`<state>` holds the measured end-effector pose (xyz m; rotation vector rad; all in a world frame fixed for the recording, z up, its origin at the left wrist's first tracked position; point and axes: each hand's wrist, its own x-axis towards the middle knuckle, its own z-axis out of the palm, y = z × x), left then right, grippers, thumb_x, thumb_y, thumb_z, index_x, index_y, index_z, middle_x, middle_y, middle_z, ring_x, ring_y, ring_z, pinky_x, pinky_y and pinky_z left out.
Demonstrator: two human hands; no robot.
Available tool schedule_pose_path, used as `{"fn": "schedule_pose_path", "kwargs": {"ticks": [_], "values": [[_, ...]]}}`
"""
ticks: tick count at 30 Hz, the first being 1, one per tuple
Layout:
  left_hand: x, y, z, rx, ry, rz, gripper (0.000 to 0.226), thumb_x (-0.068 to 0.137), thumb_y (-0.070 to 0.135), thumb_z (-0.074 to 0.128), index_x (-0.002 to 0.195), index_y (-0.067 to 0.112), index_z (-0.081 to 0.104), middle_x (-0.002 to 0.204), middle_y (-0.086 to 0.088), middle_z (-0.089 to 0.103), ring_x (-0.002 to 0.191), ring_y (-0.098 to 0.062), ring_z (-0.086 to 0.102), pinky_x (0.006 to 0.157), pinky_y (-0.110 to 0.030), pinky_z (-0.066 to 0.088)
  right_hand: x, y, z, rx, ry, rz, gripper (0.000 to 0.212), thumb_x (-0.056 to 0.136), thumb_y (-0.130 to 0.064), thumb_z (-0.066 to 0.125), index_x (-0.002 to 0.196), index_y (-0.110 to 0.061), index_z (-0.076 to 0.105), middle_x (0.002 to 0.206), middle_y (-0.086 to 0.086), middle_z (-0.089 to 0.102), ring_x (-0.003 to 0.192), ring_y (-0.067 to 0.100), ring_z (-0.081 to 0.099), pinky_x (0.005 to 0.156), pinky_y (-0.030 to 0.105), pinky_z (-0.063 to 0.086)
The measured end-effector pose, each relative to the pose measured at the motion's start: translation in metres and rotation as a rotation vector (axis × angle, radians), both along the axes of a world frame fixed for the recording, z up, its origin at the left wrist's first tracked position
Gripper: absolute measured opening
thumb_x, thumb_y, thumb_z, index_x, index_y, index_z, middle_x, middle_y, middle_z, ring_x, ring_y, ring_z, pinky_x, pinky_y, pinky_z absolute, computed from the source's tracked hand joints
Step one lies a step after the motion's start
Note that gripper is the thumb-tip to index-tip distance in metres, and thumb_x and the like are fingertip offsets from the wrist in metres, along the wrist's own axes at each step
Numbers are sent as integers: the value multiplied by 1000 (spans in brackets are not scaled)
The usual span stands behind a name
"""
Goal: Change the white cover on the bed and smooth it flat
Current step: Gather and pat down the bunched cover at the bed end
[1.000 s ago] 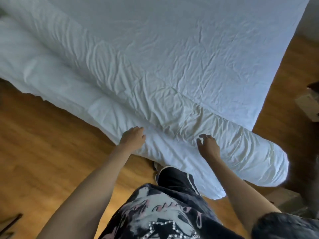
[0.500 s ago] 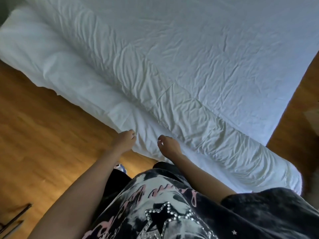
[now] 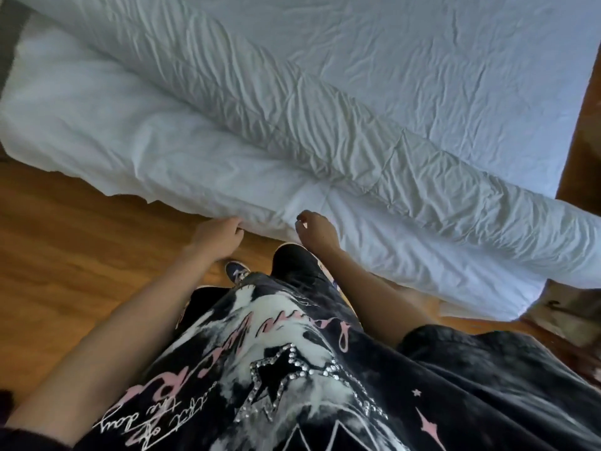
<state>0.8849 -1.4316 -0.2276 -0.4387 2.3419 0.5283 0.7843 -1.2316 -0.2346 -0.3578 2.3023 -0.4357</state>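
Two hands: both down at the near edge of the bed, close together but not touching each other
Left hand (image 3: 218, 236): fingers curled under the hanging hem of the white cover (image 3: 325, 102), so it's pinching the fabric right at the edge
Right hand (image 3: 316, 230): resting against the side drape of the cover, fingers bent inward; can't really tell if the grip has any cloth in it or is just curled loose
Cover position: spread over the whole bed (image 3: 97, 102), draping over the near side toward the wooden floor (image 3: 65, 249)
Cover state: pretty wrinkly, with a long rumpled ridge running diagonally along the mattress edge from upper left to lower right; the flat top beyond it has finer creases
Person: standing tight against the bed, black and white printed shirt (image 3: 292, 369) with pink lettering and a studded star filling the bottom of the view
Shoe (image 3: 237, 274): one dark sneaker toe showing on the floor between the forearms, just below the left hand
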Motion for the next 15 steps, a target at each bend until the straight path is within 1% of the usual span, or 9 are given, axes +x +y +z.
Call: {"fn": "schedule_pose_path", "kwargs": {"ticks": [2,5,9,15], "values": [[0,-44,5,37,2,-27,37,103,25,36,134,10,49,127,-9,59,104,-28,60,80,-36,51,11,-28,4,4,4,-25,32,98,-26,45,124,-13,60,125,9,61,117,27,53,89,34,43],[-12,-104,1,28,35,-61,36,103,23,34,132,8,50,129,-10,57,104,-27,59,81,-37,49,12,-68,2,20,5,-61,32,99,-26,44,125,-13,59,126,8,60,118,25,52,91,36,43],[-43,-167,-11,-11,45,-83,38,102,24,35,136,12,47,137,-10,51,115,-29,55,89,-40,46,0,-127,-15,27,12,-120,32,99,-26,44,124,-14,59,125,7,60,118,24,52,90,35,44],[-86,-257,-16,-4,-19,-155,40,102,25,35,138,12,45,140,-9,48,119,-28,52,92,-39,44,-35,-235,-38,65,-81,-103,33,99,-25,42,125,-12,58,126,9,59,118,26,51,90,37,46]]}}
